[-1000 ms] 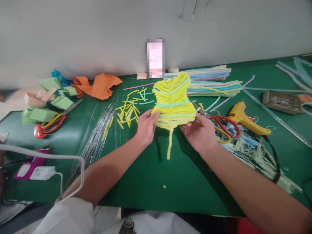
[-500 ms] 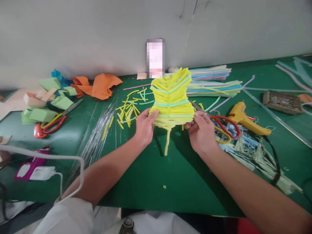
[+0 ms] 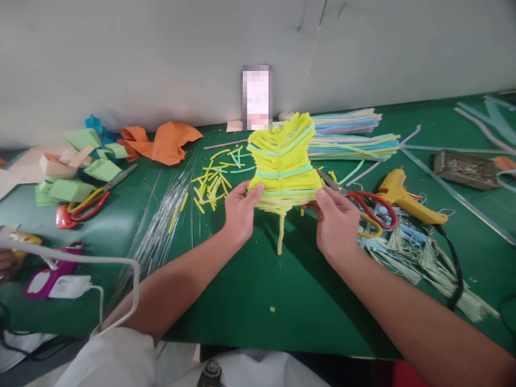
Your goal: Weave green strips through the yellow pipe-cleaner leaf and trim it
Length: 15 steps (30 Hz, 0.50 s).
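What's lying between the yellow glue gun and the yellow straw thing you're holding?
In the head view, red-handled scissors lie on the green table between the yellow glue gun and the yellow woven-straw piece.

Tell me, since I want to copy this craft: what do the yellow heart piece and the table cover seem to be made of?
The yellow heart piece, held by the left hand and right hand, looks like cut plastic drinking straws: thin, smooth, tube-like strips with pale green bands. The table cover seems a matte green felt or cloth, though that is uncertain.

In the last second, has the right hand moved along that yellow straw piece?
Yes. The right hand has slid up the yellow straw piece, its thumb now nearer the red scissors lying unmoved on the green table.
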Available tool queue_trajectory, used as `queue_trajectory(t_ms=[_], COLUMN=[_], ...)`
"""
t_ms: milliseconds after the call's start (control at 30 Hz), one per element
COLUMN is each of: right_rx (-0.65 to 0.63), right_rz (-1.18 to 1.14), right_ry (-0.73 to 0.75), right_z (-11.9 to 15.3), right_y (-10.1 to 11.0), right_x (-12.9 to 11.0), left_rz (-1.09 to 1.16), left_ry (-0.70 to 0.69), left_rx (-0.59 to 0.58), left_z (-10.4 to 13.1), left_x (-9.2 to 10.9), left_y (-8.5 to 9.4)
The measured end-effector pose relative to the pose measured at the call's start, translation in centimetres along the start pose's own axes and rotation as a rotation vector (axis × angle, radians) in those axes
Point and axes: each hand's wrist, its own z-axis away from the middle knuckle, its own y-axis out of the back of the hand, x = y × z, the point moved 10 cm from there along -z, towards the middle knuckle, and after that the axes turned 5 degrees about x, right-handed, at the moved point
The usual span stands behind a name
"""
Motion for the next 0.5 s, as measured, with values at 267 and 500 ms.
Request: queue_trajectory(t_ms=[267, 500], right_rx=[0.001, -0.038], right_rz=[0.057, -0.003], right_ry=[-0.016, -0.079], right_z=[-0.4, -0.4], right_y=[0.6, 0.1], right_x=[1.3, 1.6], left_rz=[0.009, -0.002], left_ry=[-0.006, -0.001], left_rx=[-0.029, -0.035], left_z=[0.2, 0.1], left_x=[0.0, 0.0], left_y=[-0.2, -0.2])
